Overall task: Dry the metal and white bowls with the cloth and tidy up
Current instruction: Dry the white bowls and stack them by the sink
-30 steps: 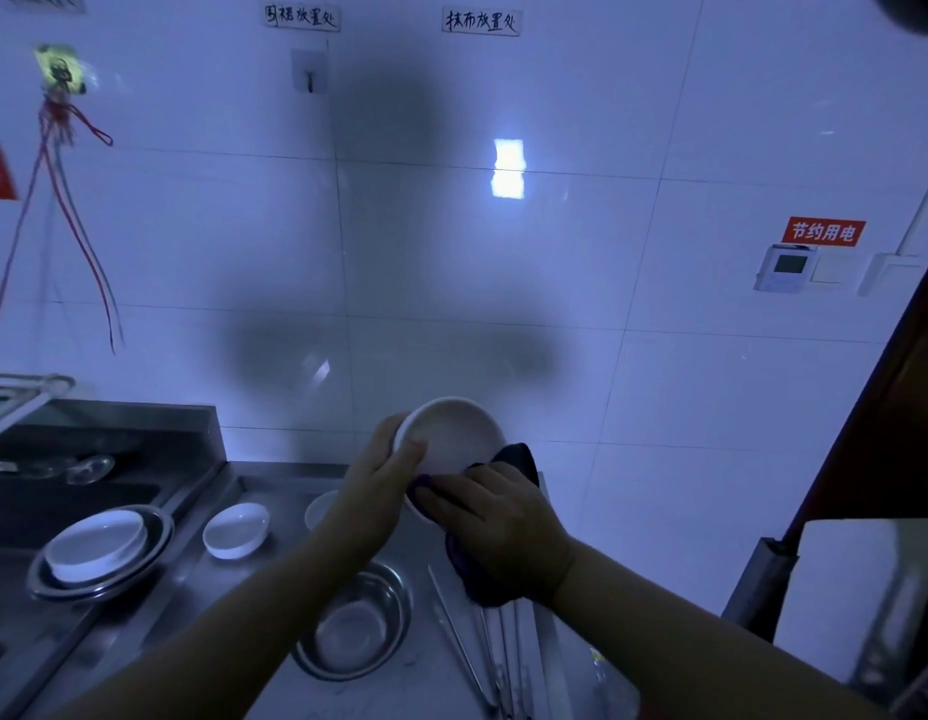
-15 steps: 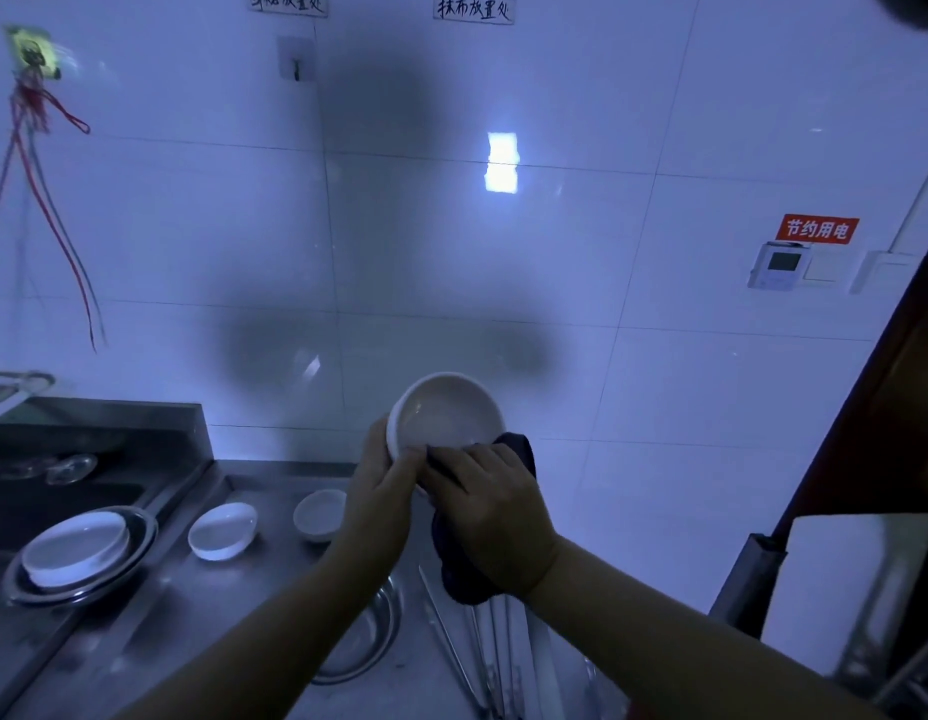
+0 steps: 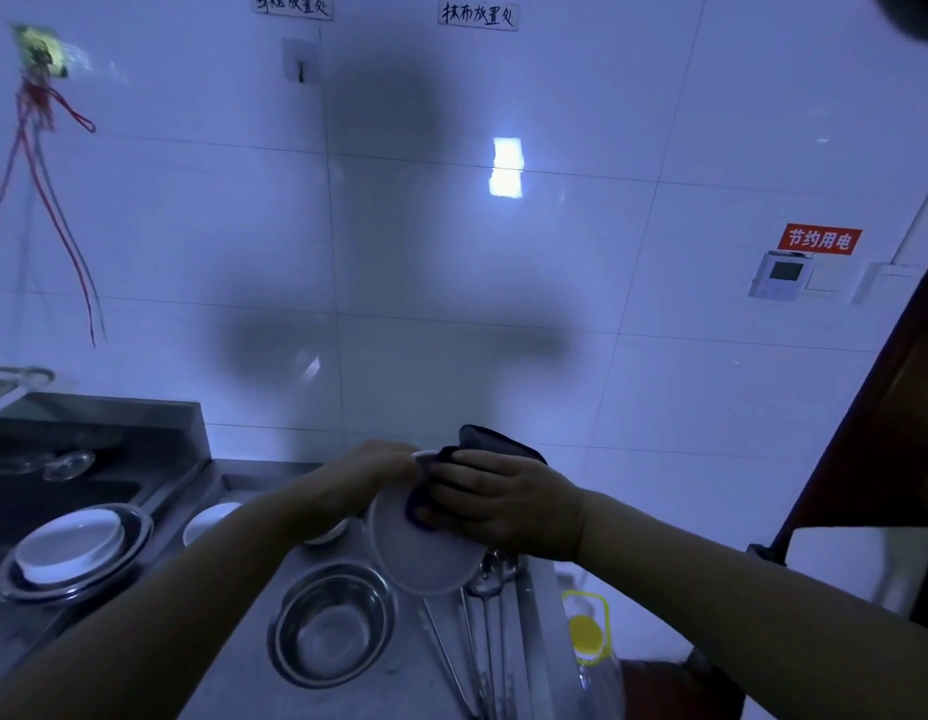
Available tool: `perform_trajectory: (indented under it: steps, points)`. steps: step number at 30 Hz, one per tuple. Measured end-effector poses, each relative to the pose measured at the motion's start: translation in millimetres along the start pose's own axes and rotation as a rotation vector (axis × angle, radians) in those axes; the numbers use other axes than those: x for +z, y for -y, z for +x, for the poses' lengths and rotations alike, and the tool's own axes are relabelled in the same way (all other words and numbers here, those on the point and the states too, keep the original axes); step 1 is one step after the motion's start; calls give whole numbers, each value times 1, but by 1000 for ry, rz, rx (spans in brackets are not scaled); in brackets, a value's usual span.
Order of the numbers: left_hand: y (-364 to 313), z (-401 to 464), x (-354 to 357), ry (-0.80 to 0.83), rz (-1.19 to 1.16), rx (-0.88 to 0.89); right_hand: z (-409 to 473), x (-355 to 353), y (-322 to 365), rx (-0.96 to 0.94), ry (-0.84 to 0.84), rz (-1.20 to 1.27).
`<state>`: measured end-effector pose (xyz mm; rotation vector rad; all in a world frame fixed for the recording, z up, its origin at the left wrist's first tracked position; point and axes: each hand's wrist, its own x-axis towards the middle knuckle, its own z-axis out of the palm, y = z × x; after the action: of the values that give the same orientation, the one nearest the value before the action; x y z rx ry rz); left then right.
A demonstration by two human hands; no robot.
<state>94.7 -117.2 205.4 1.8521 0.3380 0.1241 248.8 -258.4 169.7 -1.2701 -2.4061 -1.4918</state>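
Fingers (image 3: 451, 491) of right hand (image 3: 508, 504) curled — pressing cloth (image 3: 495, 444) against white bowl (image 3: 425, 558); left hand (image 3: 368, 475) grips rim.

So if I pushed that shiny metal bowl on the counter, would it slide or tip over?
The metal bowl would probably slide easily: it sits on a smooth steel counter, which may be slippery. It looks thin-walled, so likely light for its size. It stands upright, wide and low, so tipping seems unlikely, though its rounded sides might make it rock a little.
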Motion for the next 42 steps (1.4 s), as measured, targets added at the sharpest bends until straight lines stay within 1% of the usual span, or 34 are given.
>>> perform_trajectory:
  steps: [3, 6, 9, 11, 12, 14, 16, 19, 21, 23, 24, 25, 27, 28, 29, 30, 31, 32, 34, 36, 37, 38, 40, 42]
  points:
    - [0, 2, 0, -44, -81, -5, 3, 2, 4, 51, 37, -53]
    - [5, 4, 1, -100, -117, 53, 3, 9, 21, 198, 97, -19]
    - [13, 9, 2, -194, -107, 117, 4, 16, 41, 378, 139, 74]
    - [15, 12, 3, -258, -69, 135, 5, 19, 56, 427, 229, 171]
    - [16, 13, 3, -281, -48, 138, 5, 20, 62, 437, 271, 208]
    - [17, 15, 3, -288, -34, 125, 5, 18, 64, 438, 251, 267]
    - [18, 15, -2, -236, -23, 82, 2, 12, 54, 376, 203, 297]
    - [15, 11, -12, -78, 72, -26, -1, 1, 35, 202, 140, 321]
    - [13, 11, -15, -24, 65, -66, -1, 0, 25, 192, 79, 301]
    - [11, 13, -16, -56, 70, -70, -1, 2, 20, 227, 65, 259]
    - [12, 14, -16, -103, 144, -13, -2, 4, 19, 244, 69, 251]
    - [14, 14, -17, -167, 309, 66, -4, 4, 18, 257, 83, 252]
    - [17, 7, -16, -337, 751, 249, -8, 4, 16, 298, 147, 265]
    - [19, 0, -16, -371, 916, 365, -9, 4, 15, 316, 171, 266]
    - [20, -6, -15, -341, 1034, 474, -10, 5, 15, 343, 189, 279]
    - [23, -12, -13, -265, 1128, 550, -9, 5, 15, 375, 201, 302]
    - [23, -16, -10, -178, 1220, 593, -8, 5, 16, 408, 202, 323]
    - [23, -18, -6, -126, 1304, 642, -7, 5, 17, 437, 196, 343]
    - [19, -18, -2, -121, 1382, 708, -4, 3, 20, 477, 206, 387]
    - [15, -17, -4, -140, 1326, 694, -4, 0, 21, 508, 199, 401]
    - [16, -18, -5, -168, 1253, 663, -5, -2, 20, 545, 176, 413]
    - [18, -19, -7, -184, 1148, 590, -6, -5, 19, 604, 138, 436]
    - [24, -21, -7, -182, 828, 385, -8, -10, 17, 762, 40, 484]
    - [28, -21, -1, -207, 451, 236, -6, -14, 16, 968, -95, 548]
